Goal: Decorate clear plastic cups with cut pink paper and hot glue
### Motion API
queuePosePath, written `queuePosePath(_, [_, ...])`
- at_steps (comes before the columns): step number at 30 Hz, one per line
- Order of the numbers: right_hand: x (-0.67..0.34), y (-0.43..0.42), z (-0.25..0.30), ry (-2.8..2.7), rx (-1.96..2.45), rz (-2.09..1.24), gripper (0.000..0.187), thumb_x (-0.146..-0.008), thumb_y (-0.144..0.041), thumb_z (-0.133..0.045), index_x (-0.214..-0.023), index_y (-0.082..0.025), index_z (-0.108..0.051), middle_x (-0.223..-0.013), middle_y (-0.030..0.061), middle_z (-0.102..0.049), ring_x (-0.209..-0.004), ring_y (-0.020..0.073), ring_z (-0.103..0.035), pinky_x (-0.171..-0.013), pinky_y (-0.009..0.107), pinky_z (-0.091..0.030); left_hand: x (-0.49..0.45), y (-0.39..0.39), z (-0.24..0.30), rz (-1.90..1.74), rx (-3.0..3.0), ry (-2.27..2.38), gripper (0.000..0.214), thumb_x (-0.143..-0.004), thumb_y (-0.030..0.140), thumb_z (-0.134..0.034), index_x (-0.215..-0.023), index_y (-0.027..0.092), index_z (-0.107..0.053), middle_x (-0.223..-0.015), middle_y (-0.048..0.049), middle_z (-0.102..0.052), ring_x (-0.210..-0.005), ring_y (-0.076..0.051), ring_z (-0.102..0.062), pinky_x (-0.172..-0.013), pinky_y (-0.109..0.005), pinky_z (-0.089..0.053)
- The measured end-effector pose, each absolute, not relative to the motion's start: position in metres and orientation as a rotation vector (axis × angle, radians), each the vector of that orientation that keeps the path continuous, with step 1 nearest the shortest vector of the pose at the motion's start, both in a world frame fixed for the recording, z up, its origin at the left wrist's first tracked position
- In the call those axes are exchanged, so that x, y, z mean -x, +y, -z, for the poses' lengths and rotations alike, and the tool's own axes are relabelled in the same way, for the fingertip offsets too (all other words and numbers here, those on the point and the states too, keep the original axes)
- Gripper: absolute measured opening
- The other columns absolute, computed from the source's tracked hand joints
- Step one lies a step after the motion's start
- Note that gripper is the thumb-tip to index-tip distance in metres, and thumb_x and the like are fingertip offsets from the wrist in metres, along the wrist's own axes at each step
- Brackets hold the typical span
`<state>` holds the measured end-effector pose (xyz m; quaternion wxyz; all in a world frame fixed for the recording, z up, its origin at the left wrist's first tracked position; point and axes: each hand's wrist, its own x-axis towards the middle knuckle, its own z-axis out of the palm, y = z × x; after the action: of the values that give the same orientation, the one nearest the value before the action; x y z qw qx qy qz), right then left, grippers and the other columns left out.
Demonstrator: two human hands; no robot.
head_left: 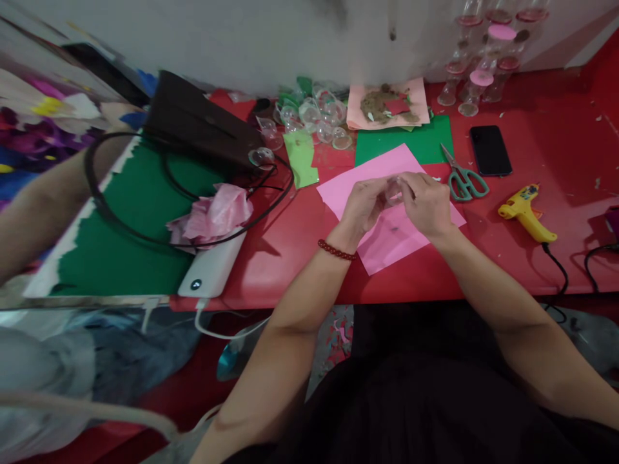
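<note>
Left hand (pixel 360 207) and right hand (pixel 426 203) both pinching a clear plastic piece (pixel 394 192) above the pink paper (pixel 387 248), scissors (pixel 463 178) just beside right hand, glue gun (pixel 527 214) and phone (pixel 490 150) farther right, clear cups (pixel 314 119) behind

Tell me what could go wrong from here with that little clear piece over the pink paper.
1. The clear piece is pinched only between fingertips of the left hand and right hand; it may slip and roll off the red table.
2. The scissors lie close beside the right hand; a sideways move could knock them.
3. The glue gun has a cord hanging over the table's front edge; a snag might drag the gun down.
</note>
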<state>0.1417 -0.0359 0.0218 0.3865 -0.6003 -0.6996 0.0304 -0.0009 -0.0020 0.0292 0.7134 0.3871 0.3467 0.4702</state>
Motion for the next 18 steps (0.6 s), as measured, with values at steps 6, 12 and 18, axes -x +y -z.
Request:
queuePosePath(6, [-0.1412, -0.0344, -0.0174, -1.869, 1.576, 0.109, 0.034, -0.106, -0.017, -0.047, -0.115, -0.019, -0.080, -0.097, 0.0091, -0.081, -0.081, 0.0200, -0.072, -0.070, 0.031, -0.046, 0.0001, -0.0040, -0.0315, -1.056, -0.841, 0.768, 0.020, -0.080, 0.008, -0.063, -0.062, 0.015, -0.066, -0.067, 0.0008, -0.058, -0.064, -0.008, -0.056, -0.064, -0.022, -0.053])
queuePosePath(12, [-0.1423, -0.0335, -0.0161, -1.874, 1.533, 0.141, 0.035, -0.108, -0.017, -0.046, -0.116, -0.019, -0.079, -0.100, 0.0085, -0.082, -0.085, 0.0188, -0.073, -0.071, 0.030, -0.047, 0.0010, -0.0025, -0.0296, -1.053, -0.858, 0.755, 0.014, -0.085, 0.014, -0.066, -0.073, 0.015, -0.074, -0.067, 0.0008, -0.062, -0.065, -0.009, -0.058, -0.065, -0.023, -0.055])
queuePosePath(18, [-0.1417, -0.0339, -0.0161, -1.878, 1.557, 0.187, 0.034, -0.107, -0.016, -0.046, -0.113, -0.019, -0.080, -0.095, 0.0074, -0.080, -0.081, 0.0182, -0.072, -0.070, 0.030, -0.045, 0.0008, -0.0030, -0.0313, -1.041, -0.864, 0.720, 0.017, -0.074, 0.005, -0.060, -0.065, 0.015, -0.070, -0.069, 0.0001, -0.063, -0.067, -0.009, -0.057, -0.065, -0.022, -0.054])
